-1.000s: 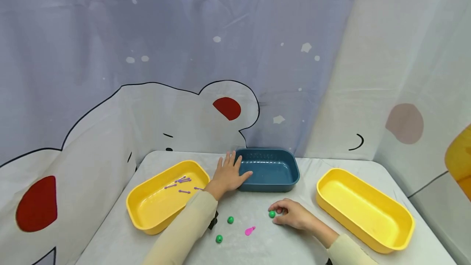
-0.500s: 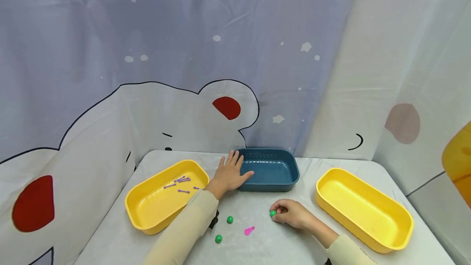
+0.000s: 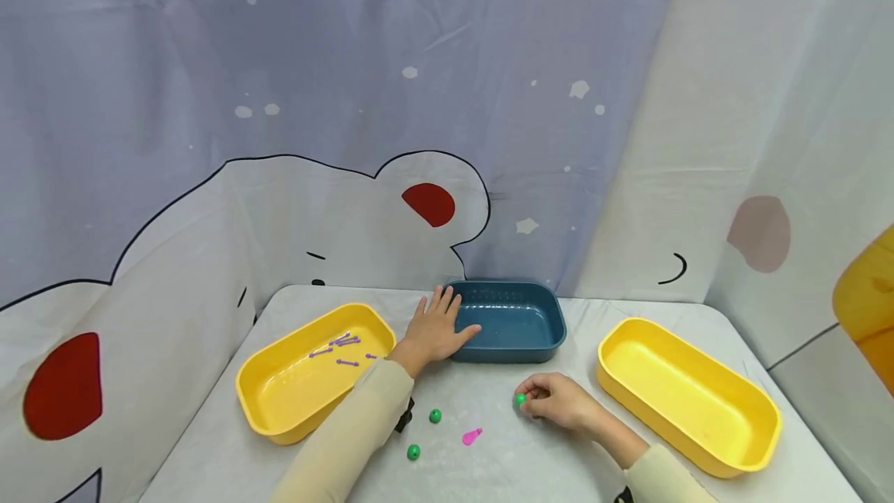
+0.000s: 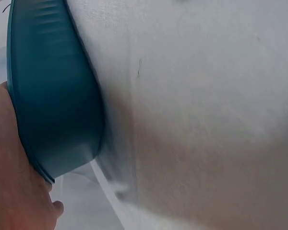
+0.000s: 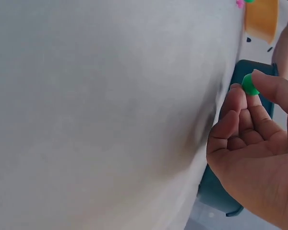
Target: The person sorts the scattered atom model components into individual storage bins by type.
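My right hand (image 3: 559, 400) pinches a green bead (image 5: 250, 85) between thumb and fingertips, just above the table in front of the blue bin (image 3: 513, 324). With fingers spread, my left hand (image 3: 434, 330) rests on the left end of that bin. Its palm touches the bin's rim in the left wrist view, where most of the fingers are hidden. Two more green beads, one farther back (image 3: 435, 415) and one nearer the front (image 3: 414, 452), lie on the table between my arms. Beside them is a small pink bulb-shaped piece (image 3: 472, 436).
A yellow bin (image 3: 279, 410) at the left holds several small purple sticks (image 3: 347, 341); my left forearm passes over its right edge. Another yellow bin (image 3: 687, 394) stands to the right of my right hand. A printed curtain (image 3: 531, 138) hangs behind the white table (image 3: 531, 472).
My right hand has lifted slightly with the green bead and moved a little farther back. The left hand stays at the blue bin's left end.
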A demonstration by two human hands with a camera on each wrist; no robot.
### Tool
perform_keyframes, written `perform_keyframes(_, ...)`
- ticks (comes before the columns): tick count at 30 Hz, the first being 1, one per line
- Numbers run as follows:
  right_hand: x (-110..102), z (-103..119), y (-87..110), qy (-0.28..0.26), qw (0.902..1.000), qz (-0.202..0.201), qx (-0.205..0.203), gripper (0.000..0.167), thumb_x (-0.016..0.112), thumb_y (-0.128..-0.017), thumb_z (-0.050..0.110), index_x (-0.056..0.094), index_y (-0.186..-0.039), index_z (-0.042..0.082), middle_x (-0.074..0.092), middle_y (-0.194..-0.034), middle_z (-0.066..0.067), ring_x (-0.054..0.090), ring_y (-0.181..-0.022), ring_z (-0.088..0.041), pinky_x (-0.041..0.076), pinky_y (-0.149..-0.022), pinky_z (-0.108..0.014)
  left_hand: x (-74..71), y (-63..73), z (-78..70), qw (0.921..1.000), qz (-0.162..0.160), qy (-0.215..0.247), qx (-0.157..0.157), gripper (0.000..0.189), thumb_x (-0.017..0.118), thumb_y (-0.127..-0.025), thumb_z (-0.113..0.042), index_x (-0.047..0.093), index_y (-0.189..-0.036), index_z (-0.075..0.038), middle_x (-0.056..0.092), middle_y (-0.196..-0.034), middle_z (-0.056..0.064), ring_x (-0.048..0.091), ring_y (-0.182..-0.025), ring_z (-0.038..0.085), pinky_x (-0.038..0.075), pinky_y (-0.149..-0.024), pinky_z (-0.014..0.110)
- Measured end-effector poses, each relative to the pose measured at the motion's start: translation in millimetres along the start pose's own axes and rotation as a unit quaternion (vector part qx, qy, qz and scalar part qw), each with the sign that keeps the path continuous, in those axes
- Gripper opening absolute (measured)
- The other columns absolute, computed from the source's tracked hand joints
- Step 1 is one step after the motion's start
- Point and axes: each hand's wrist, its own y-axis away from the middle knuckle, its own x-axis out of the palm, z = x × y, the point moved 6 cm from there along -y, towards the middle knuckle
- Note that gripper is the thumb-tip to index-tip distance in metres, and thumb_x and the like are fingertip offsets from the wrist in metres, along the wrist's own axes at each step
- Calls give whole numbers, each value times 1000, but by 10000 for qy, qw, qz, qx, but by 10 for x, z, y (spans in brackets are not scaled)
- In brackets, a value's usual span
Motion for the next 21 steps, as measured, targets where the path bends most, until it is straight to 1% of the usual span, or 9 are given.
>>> perform_keyframes(2,-32,23,8,-85,9999,-46,42,15,74,-89,12,72,-103,4,65,-84,-1,59,-74,-14,50,-61,-24,1,0,1,10000,2,-1,11,90,27,-98,-75,20,-163,-15,10,-171,6,2,-158,28,5,-126,52)
perform_keyframes(5,-98,72,2,-52,9998,-198,30,18,75,-89,13,72,-105,5,66,-86,-1,59,-75,-15,50,-60,-24,11,-6,2,10000,38,-25,-9,90,27,-98,-76,19,-163,-15,9,-171,5,1,-158,27,3,-126,52)
perform_keyframes(9,-204,149,-39,129,9989,-460,-8,19,75,-90,16,73,-107,6,67,-89,0,58,-81,-15,49,-66,-23,17,-9,9,10000,72,-21,-49,90,28,-98,-75,19,-163,-15,9,-171,5,-1,-158,27,1,-126,51)
perform_keyframes(12,-278,196,-74,146,9980,-607,33,21,75,-91,18,74,-109,7,68,-91,0,59,-84,-15,50,-71,-24,18,-7,12,10000,56,3,-53,89,30,-98,-75,19,-163,-15,9,-171,5,0,-158,27,2,-126,51)
perform_keyframes(16,-361,234,-120,85,9975,-693,144,25,74,-93,21,73,-113,6,70,-95,-1,61,-87,-15,52,-76,-27,14,-3,6,10000,3,-39,-38,89,30,-98,-75,21,-163,-15,11,-171,5,2,-158,27,4,-126,51)
perform_keyframes(21,-459,273,-176,80,9966,-778,251,26,73,-94,24,73,-115,9,70,-97,0,62,-88,-15,54,-80,-29,11,-6,-3,10000,24,-36,-39,89,31,-98,-74,21,-163,-15,11,-171,5,2,-158,27,4,-126,52)
